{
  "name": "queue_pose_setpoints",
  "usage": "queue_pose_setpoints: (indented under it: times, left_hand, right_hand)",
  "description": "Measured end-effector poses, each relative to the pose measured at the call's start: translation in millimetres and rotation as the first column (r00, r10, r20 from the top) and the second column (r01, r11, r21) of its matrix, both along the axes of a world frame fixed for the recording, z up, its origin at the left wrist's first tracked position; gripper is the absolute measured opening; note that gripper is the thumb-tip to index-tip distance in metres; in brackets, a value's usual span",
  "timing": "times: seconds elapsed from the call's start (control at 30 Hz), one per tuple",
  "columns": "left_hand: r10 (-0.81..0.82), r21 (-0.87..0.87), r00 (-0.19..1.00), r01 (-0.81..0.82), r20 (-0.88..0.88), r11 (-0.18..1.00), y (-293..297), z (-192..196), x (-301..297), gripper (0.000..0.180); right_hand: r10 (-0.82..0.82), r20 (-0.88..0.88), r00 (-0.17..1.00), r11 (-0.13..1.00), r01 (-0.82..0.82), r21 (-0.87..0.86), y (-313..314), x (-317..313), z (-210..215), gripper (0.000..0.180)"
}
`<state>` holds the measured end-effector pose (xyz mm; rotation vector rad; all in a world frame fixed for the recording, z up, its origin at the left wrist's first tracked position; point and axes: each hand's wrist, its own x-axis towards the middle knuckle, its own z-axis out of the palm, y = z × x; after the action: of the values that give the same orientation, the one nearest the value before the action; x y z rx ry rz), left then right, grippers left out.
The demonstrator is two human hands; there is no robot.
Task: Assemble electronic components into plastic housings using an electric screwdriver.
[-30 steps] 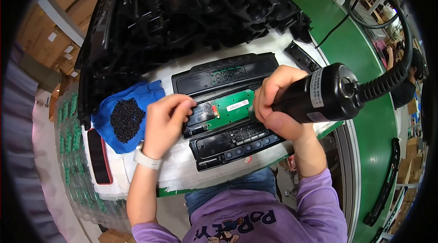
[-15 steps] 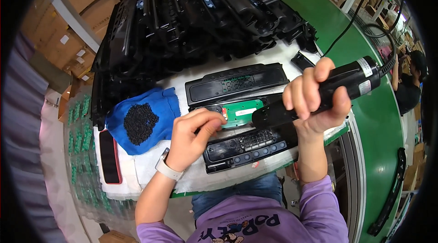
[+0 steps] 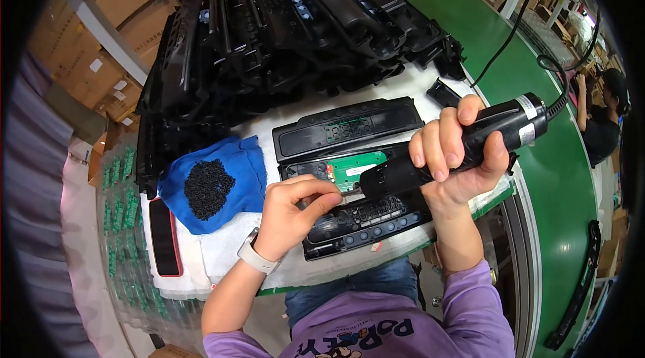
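My right hand [image 3: 460,150] is wrapped round a black corded electric screwdriver [image 3: 507,124], its nose tilted down to the left. My left hand [image 3: 289,213] is closed in a pinch, fingertips by the screwdriver's tip; whatever they hold is too small to make out. Under both hands, a green circuit board [image 3: 376,159] with a white label lies in a black plastic panel, partly hidden by the screwdriver. A second black panel [image 3: 302,138] lies beyond it, and a third [image 3: 329,229], with round buttons, lies nearer me.
A blue cloth [image 3: 250,163] holds a heap of small black screws [image 3: 209,190]. Left of my left hand lies a red-edged phone [image 3: 165,240]. Black plastic housings [image 3: 269,49] are piled at the back. Bagged green boards [image 3: 124,224] sit far left. The screwdriver's cord [image 3: 517,29] runs up right.
My left hand has shifted right, its pinch now closer to the screwdriver's tip. The screwdriver has moved slightly left and down toward the board's near edge.
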<state>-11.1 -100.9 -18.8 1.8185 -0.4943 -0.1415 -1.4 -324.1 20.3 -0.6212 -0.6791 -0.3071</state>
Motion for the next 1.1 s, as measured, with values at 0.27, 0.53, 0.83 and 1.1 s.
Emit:
queue_pose_setpoints:
  times: [0.27,0.53,0.83,1.1]
  left_hand:
    - [-0.015,0.049,0.998,0.012,0.062,0.999,-2.0,4.3,-1.1,0.008]
    - [-0.003,-0.224,0.946,-0.073,-0.324,0.972,-4.4,-2.8,-5.9,0.006]
    - [0.205,-0.077,0.974,-0.197,0.100,0.977,4.6,-1.7,1.6,0.011]
    - [0.227,0.019,0.953,-0.236,0.199,0.972,9.9,-0.1,8.3,0.010]
  right_hand:
    - [-0.009,-0.121,0.993,1.000,0.012,0.023,4.9,-2.3,2.3,0.032]
    - [-0.053,-0.287,0.956,0.987,0.095,0.133,6.6,-2.3,3.2,0.029]
    - [-0.149,-0.086,0.985,0.953,0.121,-0.276,-34.1,-1.8,13.4,0.033]
    - [-0.422,-0.144,0.895,0.804,0.296,-0.516,-28.5,-0.2,18.1,0.030]
